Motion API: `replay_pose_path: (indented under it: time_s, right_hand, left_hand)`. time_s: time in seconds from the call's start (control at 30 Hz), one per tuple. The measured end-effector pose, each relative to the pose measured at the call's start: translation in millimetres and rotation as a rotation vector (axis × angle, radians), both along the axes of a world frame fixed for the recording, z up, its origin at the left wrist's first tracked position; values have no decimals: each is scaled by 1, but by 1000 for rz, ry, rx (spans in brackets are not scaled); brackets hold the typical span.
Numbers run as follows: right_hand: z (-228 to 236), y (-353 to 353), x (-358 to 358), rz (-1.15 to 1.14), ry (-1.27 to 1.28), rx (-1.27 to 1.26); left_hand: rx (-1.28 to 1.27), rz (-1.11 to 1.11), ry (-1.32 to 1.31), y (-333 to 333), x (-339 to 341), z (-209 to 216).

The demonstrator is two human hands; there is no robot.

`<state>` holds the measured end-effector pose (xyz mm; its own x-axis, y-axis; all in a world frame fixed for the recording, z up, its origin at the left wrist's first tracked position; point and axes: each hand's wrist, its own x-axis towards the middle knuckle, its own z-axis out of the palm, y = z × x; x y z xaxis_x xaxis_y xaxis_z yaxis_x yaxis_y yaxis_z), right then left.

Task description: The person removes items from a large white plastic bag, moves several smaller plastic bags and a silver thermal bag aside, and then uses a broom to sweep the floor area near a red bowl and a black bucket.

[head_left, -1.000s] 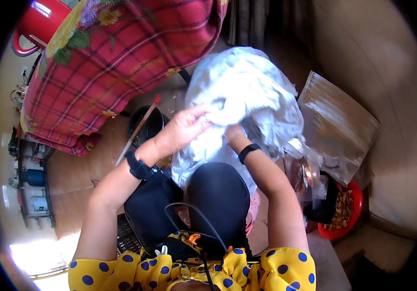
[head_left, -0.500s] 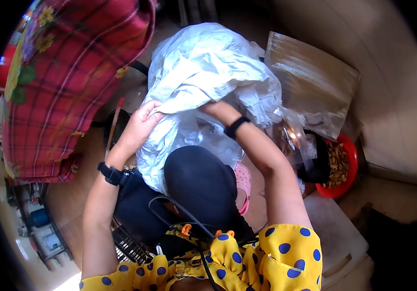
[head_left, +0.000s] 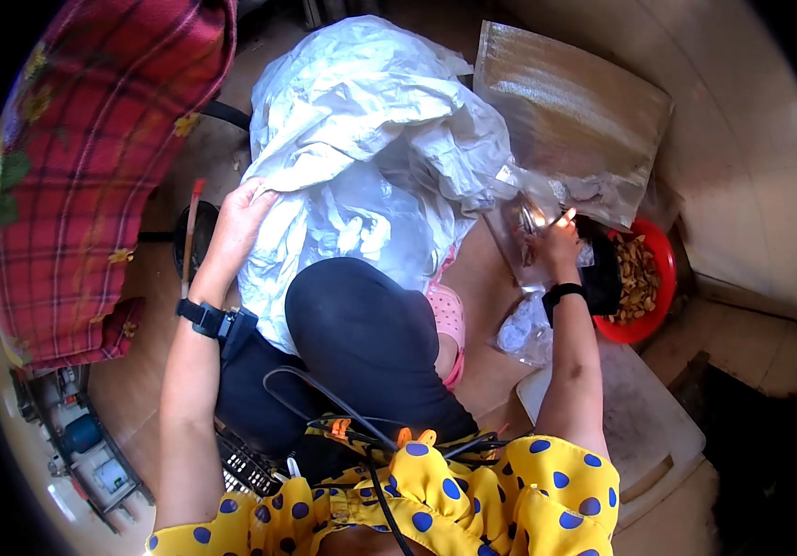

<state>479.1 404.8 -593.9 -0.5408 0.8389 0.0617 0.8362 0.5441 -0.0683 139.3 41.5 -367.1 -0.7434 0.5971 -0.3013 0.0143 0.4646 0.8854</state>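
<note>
A large crumpled white sack stands in front of my knees, its mouth toward me. A thinner clear plastic lining with pale bits shows inside. My left hand pinches the folded rim on the sack's left side. My right hand is over a clear plastic bag with brownish, shiny contents, right of the sack. Its fingers are spread apart, and I make out nothing held in them. Just right of that hand sits a black bag, against a red bowl of light brown sliced pieces.
A shiny brownish sheet lies at the back right. Nearer are a small clear bag and a pale board. A red plaid cloth hangs at left, by a red-tipped stick. My pink clog is below the sack.
My right hand has come out of the sack's mouth and moved right to the clear plastic bag. My left hand keeps its hold on the rim. The whole view has shifted slightly.
</note>
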Motion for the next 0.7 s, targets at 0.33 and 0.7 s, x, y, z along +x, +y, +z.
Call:
replay_pose_path:
  time_s: [0.33, 0.7]
  right_hand:
    - [-21, 21, 11, -112, 172, -863]
    - [85, -16, 25, -265, 863, -1412]
  left_hand:
    - [43, 28, -54, 14, -1, -1]
    - [160, 85, -44, 10, -5, -1]
